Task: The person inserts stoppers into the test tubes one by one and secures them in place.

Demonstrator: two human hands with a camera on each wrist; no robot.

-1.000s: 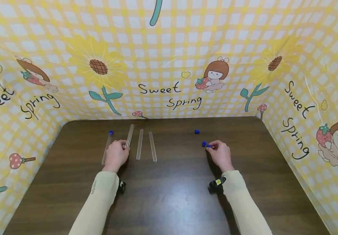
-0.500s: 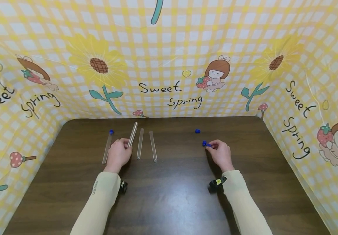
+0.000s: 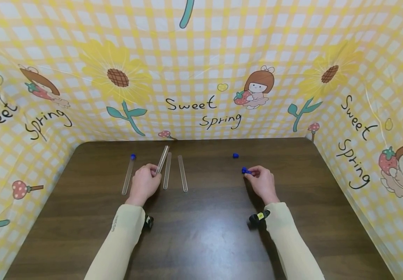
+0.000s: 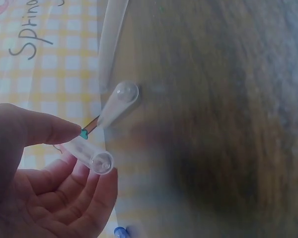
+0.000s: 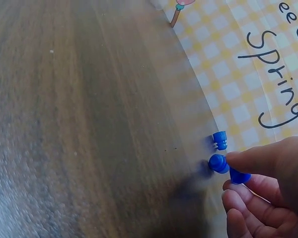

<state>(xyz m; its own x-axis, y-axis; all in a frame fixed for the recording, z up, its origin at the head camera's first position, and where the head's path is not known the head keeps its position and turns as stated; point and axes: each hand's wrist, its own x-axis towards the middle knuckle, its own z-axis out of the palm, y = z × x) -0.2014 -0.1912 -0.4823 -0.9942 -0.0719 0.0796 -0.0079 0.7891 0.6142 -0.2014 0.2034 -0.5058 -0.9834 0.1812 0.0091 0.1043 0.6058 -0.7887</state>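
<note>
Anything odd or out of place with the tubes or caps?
Nothing stands out: no spill or damage visible. At most, the rightmost tube lies slightly askew to the tube beside it.

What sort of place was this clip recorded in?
Probably a makeshift recording booth: a yellow checked sheet walls the back and both sides of a dark wooden table, and a small black camera sits at each wrist.

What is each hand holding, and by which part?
The left hand holds a clear tube near its rounded end; the right hand pinches a blue cap, though exactly where is hard to tell.
</note>
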